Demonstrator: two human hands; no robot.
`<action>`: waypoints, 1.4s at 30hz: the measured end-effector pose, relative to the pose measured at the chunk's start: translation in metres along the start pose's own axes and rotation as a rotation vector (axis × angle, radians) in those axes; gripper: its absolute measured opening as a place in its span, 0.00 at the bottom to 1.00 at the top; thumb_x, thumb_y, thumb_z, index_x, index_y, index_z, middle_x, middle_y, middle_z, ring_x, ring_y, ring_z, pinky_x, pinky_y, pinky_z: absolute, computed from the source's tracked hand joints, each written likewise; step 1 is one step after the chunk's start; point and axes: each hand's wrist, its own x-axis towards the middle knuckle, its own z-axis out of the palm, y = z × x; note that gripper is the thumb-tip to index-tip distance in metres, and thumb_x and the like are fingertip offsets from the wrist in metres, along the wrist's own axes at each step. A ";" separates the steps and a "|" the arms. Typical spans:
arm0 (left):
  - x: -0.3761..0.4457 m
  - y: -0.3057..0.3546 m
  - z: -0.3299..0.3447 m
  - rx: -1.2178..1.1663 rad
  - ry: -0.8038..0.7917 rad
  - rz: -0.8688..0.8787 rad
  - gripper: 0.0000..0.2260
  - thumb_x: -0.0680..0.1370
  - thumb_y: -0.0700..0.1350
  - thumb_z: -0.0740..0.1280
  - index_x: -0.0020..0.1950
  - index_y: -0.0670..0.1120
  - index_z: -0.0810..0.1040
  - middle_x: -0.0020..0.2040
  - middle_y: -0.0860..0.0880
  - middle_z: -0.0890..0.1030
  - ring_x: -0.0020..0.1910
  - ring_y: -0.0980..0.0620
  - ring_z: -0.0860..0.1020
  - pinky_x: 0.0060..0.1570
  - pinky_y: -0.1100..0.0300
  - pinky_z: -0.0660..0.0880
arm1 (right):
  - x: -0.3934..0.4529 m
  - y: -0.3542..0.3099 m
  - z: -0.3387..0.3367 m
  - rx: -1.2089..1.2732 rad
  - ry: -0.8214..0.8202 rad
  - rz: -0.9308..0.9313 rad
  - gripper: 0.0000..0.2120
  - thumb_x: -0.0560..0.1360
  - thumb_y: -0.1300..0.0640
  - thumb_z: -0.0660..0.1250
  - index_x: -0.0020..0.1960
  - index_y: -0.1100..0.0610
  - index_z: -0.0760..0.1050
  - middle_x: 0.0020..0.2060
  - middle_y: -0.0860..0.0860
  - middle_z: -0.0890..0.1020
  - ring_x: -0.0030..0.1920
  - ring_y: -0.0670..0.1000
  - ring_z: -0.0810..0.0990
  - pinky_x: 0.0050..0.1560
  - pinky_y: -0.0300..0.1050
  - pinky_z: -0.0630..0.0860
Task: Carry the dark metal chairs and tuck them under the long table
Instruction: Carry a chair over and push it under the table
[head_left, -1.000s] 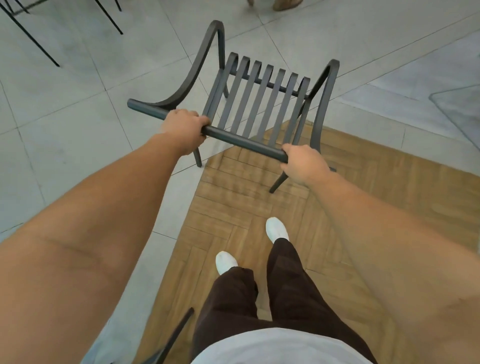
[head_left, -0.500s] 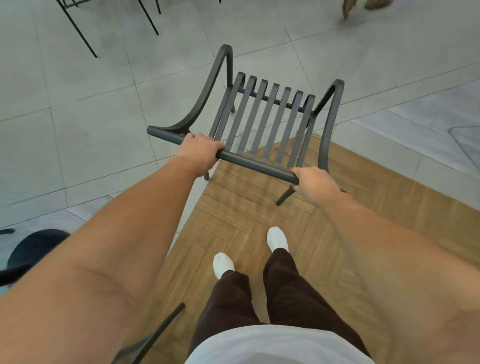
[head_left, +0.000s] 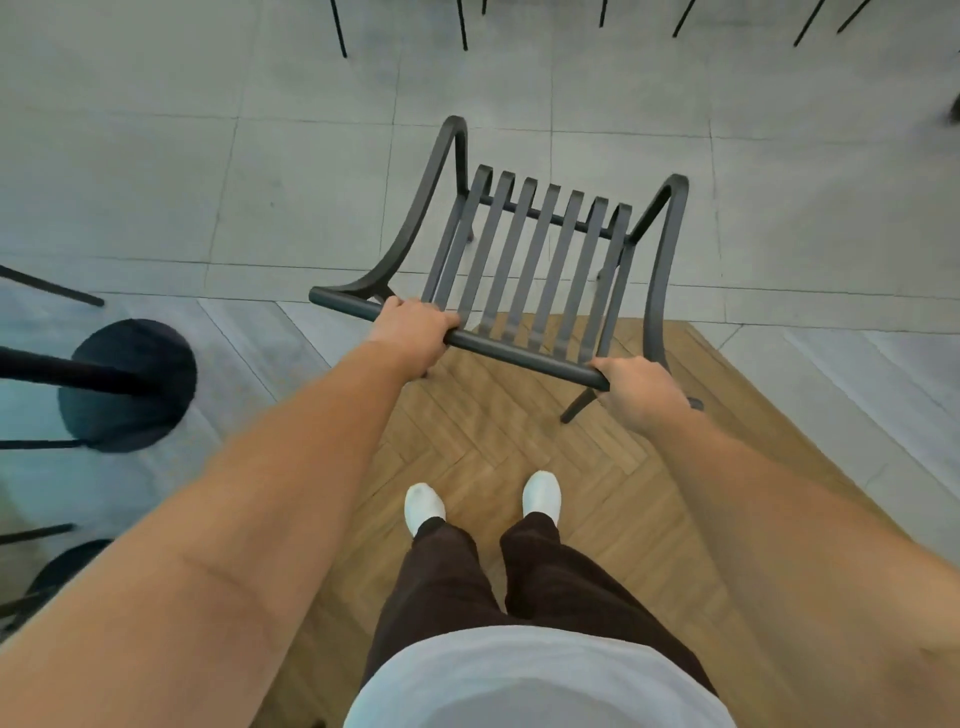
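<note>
Head view, one dark metal chair (head_left: 540, 260), two hands gripping top rail, left (head_left: 413, 330), right (head_left: 641, 392)

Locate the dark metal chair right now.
Head view, centre: the dark metal chair is straight ahead of the person, its top rail gripped by the left hand and right hand, straddling tile and wood floor.

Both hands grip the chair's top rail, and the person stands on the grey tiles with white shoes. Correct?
Not quite. In the head view both hands, left and right, do grip the chair by its top rail, but the white shoes stand on the wooden floor, not the grey tiles.
</note>
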 end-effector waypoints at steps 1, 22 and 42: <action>-0.006 -0.001 0.005 -0.017 0.001 -0.022 0.08 0.85 0.44 0.63 0.62 0.54 0.75 0.54 0.48 0.79 0.60 0.43 0.76 0.65 0.44 0.66 | 0.002 -0.002 -0.001 -0.020 -0.002 -0.021 0.18 0.80 0.64 0.60 0.63 0.46 0.76 0.46 0.51 0.81 0.46 0.56 0.80 0.50 0.56 0.81; -0.078 -0.030 0.053 -0.277 0.051 -0.446 0.12 0.86 0.46 0.59 0.68 0.55 0.75 0.57 0.49 0.81 0.59 0.45 0.77 0.62 0.46 0.68 | 0.083 -0.072 -0.048 -0.269 -0.050 -0.413 0.14 0.82 0.62 0.61 0.59 0.45 0.77 0.46 0.48 0.81 0.47 0.53 0.80 0.54 0.55 0.81; -0.117 0.076 0.069 -0.571 -0.016 -0.989 0.14 0.86 0.50 0.59 0.72 0.54 0.71 0.60 0.50 0.80 0.58 0.44 0.79 0.60 0.47 0.70 | 0.156 -0.139 -0.096 -0.681 -0.142 -0.864 0.19 0.81 0.64 0.61 0.56 0.39 0.78 0.43 0.45 0.80 0.45 0.50 0.80 0.52 0.53 0.82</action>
